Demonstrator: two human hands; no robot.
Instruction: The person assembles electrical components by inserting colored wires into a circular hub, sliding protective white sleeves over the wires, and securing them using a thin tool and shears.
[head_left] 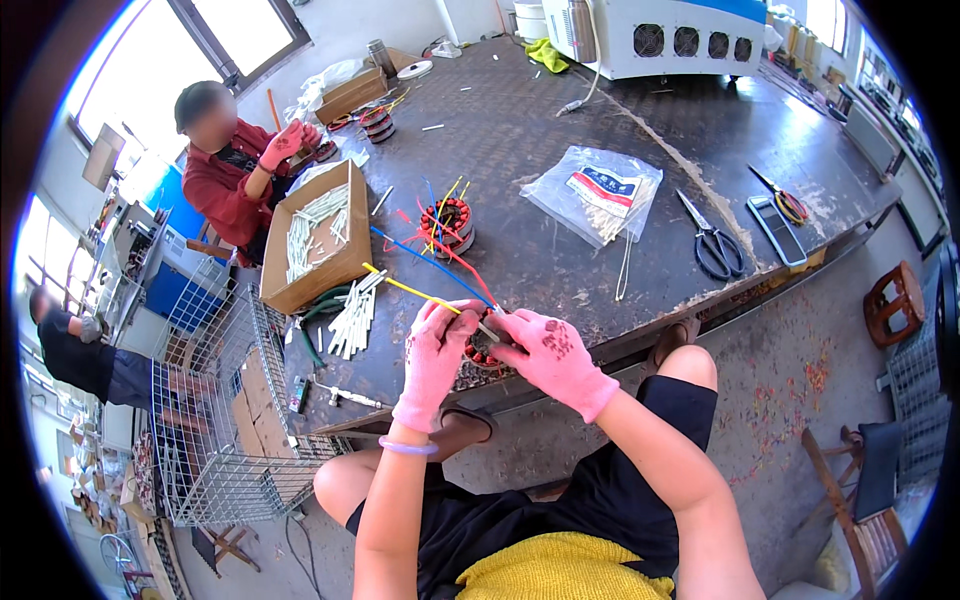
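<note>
Both of my hands wear pink gloves and meet at the table's near edge, over a wound motor stator (480,356) with red and dark coils, mostly hidden by my fingers. My left hand (434,352) is closed, pinching a yellow wire (405,288) that runs up and leftward. A blue wire (432,262) and a red wire (474,272) run into the closed fingers of my right hand (552,358). A short pale sleeve (488,331) shows between the fingertips. Beyond stands another stator (448,226) with red coils and coloured leads.
White sleeves (355,318) lie left of my hands, near a cardboard box (318,228) of more sleeves. A plastic bag (598,195), black scissors (715,240) and orange-handled scissors (785,197) are to the right. A wire cart (235,400) stands left; a co-worker (225,165) sits across.
</note>
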